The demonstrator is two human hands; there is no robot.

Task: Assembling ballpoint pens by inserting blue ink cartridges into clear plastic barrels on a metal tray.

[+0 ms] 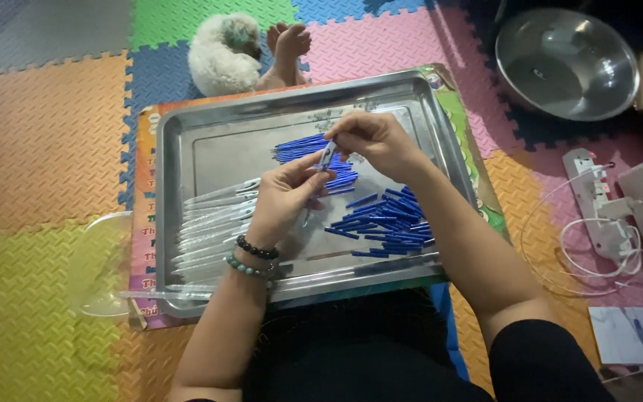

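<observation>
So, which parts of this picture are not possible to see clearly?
- Head view: the small piece between the left hand and right hand is too small and half covered by fingers.
- The clear tubes on the metal tray blur together; no count possible.
- The papers are cut off by the right edge.

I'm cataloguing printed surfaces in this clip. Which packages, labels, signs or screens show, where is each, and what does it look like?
Printed board: under the metal tray, flat, rectangular, orange-pink left margin with rows of lettering, green patch at its right edge.
White sheet: on the mat at lower right, rectangular, with a small blue mark.
No screens or signs show.
</observation>
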